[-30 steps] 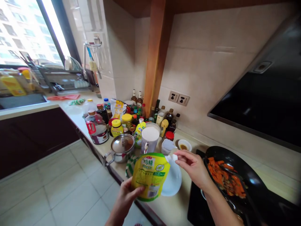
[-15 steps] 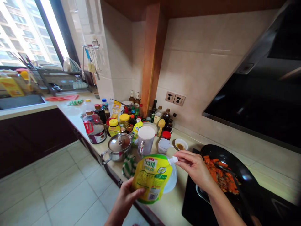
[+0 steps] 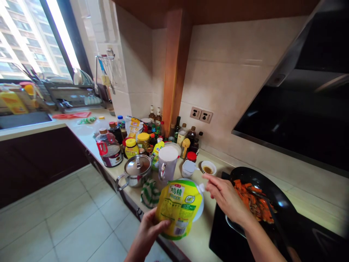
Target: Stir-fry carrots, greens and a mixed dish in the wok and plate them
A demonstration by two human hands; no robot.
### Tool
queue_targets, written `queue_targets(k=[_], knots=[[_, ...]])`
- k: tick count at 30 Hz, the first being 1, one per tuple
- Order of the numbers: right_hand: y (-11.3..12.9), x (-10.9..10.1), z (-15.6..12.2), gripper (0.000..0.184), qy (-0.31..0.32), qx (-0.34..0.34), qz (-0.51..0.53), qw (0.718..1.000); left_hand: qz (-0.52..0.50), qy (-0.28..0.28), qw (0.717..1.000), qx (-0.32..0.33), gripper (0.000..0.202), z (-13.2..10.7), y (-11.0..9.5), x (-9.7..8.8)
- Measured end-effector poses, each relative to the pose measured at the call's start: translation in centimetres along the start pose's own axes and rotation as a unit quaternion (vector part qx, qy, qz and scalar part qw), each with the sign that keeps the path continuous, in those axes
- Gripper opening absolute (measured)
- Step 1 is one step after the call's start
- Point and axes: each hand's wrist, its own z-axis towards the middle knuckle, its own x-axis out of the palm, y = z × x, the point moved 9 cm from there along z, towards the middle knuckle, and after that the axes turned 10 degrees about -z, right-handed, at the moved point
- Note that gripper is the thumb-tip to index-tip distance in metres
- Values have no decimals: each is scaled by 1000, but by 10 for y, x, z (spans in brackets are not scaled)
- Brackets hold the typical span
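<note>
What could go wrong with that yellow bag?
The left hand grips the yellow pouch only by its lower side, so it might slip or tip. The right hand is close to the black wok, so it might bump that.

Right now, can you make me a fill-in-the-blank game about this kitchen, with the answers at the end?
1. The left hand grips a pouch that is mostly ____ in colour.
2. The striped cloth is white and ____.
3. In the picture, the black pan lies to the ____ of the pouch.
4. The food in the pan is mostly ____.

Missing words: yellow; green; right; orange.
</note>
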Motion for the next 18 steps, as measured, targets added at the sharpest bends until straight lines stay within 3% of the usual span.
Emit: queue_targets(k=[2,4,5,10,14,18], knots=[[2,-2,-1,38,11,-13,31,999,-1,3,1000,-2,43,1,3,0],[0,0,-1,30,38,-3,4,999,-5,9,1000,-7,42,2,7,0],[-2,1,-1,34,48,11,-14,999,-7,14,1000,-9,42,3,9,1],[-2,2,-1,24,49,11,11,999,-7,27,1000,-15,41,2,13,3],[-11,1,-2,29,45,55,-7,997,-6,29,999,-22,40,2,15,4],[-2,9,-4,26,73,10,38,997,-23,21,999,-18,44,0,16,3]])
